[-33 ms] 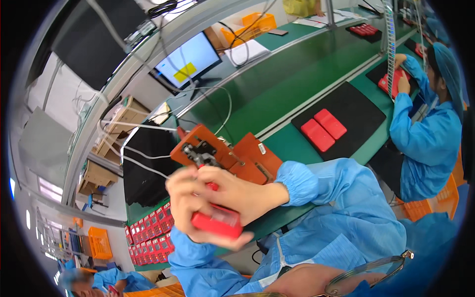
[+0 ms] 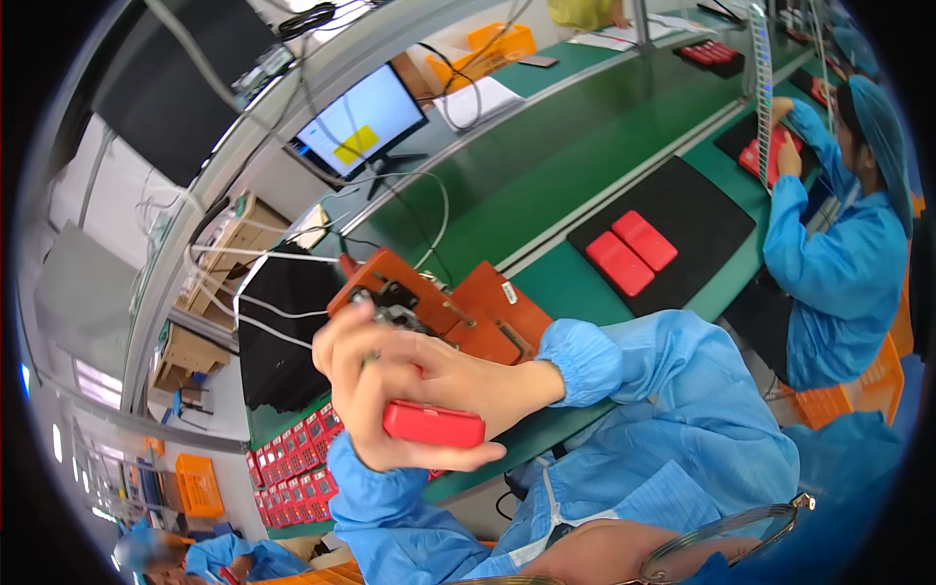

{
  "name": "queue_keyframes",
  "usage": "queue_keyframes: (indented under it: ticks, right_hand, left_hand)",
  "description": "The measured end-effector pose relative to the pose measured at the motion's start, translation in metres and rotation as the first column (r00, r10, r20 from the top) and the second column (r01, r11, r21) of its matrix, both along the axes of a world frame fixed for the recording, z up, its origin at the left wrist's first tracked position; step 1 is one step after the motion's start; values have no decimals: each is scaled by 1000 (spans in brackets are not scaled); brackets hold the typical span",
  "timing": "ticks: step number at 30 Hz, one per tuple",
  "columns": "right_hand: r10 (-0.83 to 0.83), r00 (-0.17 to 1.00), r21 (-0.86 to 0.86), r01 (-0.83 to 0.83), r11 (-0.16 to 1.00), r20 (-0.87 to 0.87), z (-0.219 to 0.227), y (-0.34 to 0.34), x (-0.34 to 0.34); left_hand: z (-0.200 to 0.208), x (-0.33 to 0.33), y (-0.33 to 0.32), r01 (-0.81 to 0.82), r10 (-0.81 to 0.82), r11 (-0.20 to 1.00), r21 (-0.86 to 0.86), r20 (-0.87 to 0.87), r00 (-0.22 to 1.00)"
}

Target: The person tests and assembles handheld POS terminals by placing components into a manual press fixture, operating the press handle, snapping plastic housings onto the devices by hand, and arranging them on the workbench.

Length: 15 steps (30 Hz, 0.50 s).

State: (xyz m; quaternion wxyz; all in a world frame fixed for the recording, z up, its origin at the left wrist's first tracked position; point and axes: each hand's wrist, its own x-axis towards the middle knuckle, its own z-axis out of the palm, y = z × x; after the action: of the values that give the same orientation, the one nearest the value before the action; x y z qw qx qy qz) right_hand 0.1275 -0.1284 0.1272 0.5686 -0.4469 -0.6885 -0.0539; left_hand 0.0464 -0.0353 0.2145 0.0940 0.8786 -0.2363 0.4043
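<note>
A green counter [image 2: 585, 300] is running from near left to far right. On the right, a co-worker [image 2: 838, 263] in blue is sitting and holding a red item [image 2: 765, 161]. A black mat [image 2: 702, 249] is lying on the counter's right part, carrying two red cases [image 2: 619, 263] side by side. Far left, a monitor [image 2: 390, 97] is glowing. A black sheet [image 2: 283, 336] is covering the counter's left part, and rows of red units [image 2: 297, 458] are lying on its near side. Between sheet and mat, an orange fixture [image 2: 502, 317] is standing just beyond the hands. The left hand [image 2: 372, 414] is gripping a small red box [image 2: 434, 426], its thumb stretching along the near side. The right hand [image 2: 478, 380] is pressing close on the far side; its fingertips are hiding behind the left, so whether they are gripping anything I cannot tell.
</note>
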Motion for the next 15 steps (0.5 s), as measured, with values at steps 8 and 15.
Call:
queue_keyframes:
  ticks: [8,15]
  right_hand:
    - [-121,804,-506,-242,828,-583,-49,-118,83]
    - [-826,547,-578,632,516,-140,-167,-259,271]
  left_hand:
    - [-9,38,14,203,-249,968,-147,-481,840]
    - [-6,39,6,192,-228,974,-124,-493,839]
